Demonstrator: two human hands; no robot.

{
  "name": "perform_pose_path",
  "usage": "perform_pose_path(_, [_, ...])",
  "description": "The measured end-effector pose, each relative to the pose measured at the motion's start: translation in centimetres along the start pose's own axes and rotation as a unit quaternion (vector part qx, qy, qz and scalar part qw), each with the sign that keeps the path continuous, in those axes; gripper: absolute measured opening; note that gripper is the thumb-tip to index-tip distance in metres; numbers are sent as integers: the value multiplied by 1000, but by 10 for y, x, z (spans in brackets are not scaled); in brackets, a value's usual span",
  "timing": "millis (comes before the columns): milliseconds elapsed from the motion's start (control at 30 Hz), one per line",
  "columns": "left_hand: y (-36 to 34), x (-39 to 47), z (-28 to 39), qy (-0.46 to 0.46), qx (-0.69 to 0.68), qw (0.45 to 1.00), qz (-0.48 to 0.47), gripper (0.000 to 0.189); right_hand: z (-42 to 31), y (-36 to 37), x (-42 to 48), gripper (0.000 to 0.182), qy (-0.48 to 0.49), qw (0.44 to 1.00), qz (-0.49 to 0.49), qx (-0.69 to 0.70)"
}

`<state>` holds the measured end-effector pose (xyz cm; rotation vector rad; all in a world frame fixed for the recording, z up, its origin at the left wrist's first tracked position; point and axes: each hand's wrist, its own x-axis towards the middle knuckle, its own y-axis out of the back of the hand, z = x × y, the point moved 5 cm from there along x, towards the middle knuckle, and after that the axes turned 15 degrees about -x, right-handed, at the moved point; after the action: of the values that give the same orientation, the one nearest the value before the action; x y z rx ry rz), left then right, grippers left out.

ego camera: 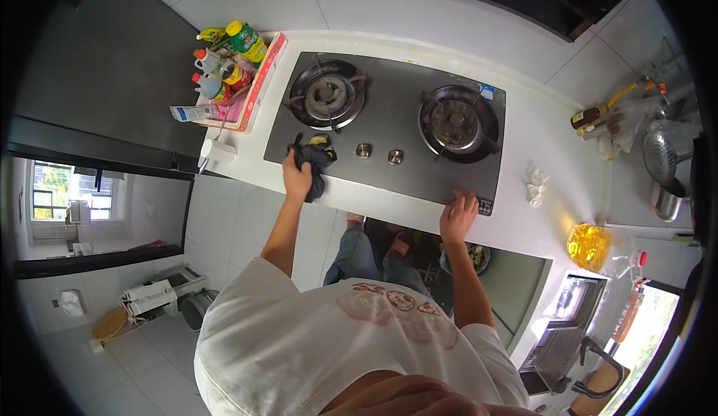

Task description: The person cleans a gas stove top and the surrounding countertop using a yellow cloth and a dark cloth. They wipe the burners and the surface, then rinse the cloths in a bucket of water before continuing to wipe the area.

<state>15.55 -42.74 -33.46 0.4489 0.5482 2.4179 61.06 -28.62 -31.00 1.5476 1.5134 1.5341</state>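
Observation:
My left hand (297,176) grips a dark cloth (315,161) at the front left of the black gas hob (381,119). Part of the cloth lies on the hob and part hangs over the white counter edge; something yellow-green shows at its top. My right hand (460,214) rests with bent fingers on the hob's front right edge, beside a small dark label, and no object shows in it. Two metal knobs (363,150) sit between the hands. Behind them are the left burner (327,94) and the right burner (459,123).
A box (262,82) of bottles and a white cup (219,151) stand at the left. On the right are a crumpled white tissue (537,185), an oil bottle (592,248), a metal skimmer (659,157) and a sink (555,354).

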Motion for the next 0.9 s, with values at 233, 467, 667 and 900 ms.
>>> perform_pose_path(233, [-103, -117, 74, -145, 135, 973, -115, 79, -11, 39, -32, 35, 6, 998, -13, 57])
perform_pose_path(467, [-243, -217, 185, -259, 175, 876, -367, 84, 15, 69, -68, 33, -40, 998, 1, 56])
perform_pose_path(667, [-303, -237, 221, -157, -241, 793, -538, 58, 46, 96, -83, 38, -152, 986, 50, 43])
perform_pose_path(900, [-204, -181, 266, 481, -665, 362, -443, 50, 23, 98, -42, 48, -459, 565, -181, 661])
